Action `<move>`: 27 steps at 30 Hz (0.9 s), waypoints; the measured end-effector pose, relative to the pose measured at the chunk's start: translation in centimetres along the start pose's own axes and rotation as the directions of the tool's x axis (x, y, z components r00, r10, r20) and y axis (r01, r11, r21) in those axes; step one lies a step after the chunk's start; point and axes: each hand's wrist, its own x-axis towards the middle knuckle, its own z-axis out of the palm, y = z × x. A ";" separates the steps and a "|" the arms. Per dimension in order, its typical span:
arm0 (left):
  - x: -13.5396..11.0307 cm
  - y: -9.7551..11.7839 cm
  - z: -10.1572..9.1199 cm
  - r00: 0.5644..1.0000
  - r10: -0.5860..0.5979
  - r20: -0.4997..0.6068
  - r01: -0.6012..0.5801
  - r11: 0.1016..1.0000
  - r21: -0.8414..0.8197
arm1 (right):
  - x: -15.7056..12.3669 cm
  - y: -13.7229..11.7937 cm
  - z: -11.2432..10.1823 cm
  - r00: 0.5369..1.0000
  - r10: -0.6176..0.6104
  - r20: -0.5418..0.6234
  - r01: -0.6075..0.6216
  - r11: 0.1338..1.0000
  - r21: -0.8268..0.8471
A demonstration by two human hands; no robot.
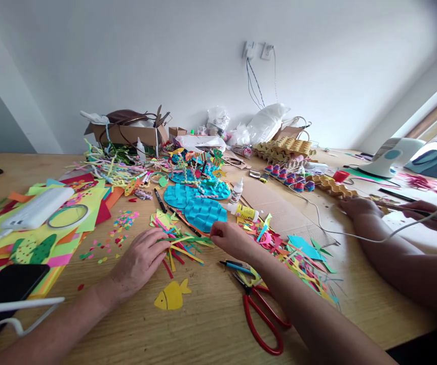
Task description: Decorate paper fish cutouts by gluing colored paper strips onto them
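My left hand [142, 258] has its fingers pressed together over a pile of coloured paper strips [182, 252], at one end of a green paper strip [191, 238]. That strip runs across to my right hand [233, 240], whose fingers are closed in a pinch at the other end; the fingertips are partly hidden. In front of the pile lies a yellow paper fish [170, 295] with drawn lines. Red-handled scissors [262, 317] rest beneath my right forearm, beside a blue pen [237, 266]. Just beyond my hands is a blue wavy paper oval [205, 215].
A yellow-labelled glue bottle [244, 212] lies near a white one [237, 191]. Coloured paper scraps [279, 243] spread at right. A power bank [38, 208] and a phone [13, 299] are at left. Another person's hand [360, 208] works by an egg-carton strip [332, 186]; a white cable [319, 218] crosses there.
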 end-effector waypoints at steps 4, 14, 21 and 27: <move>0.1 -0.1 -0.1 0.999 -0.004 0.054 0.005 1.000 -0.019 | -0.2 0.1 0.0 0.998 0.042 -0.039 -0.043 0.998 -0.034; 0.3 0.3 0.2 0.996 0.011 0.093 -0.011 1.000 -0.008 | -1.3 -3.8 1.3 0.991 -0.128 0.028 0.131 0.980 -0.150; 0.6 0.4 0.0 0.991 0.017 0.131 -0.020 1.000 0.017 | 0.8 -4.2 2.5 0.991 -0.108 0.080 0.124 0.964 -0.233; 0.8 -0.1 0.7 0.993 0.023 0.120 -0.026 0.999 0.029 | 1.0 -5.0 2.3 0.987 -0.112 0.112 0.136 0.961 -0.239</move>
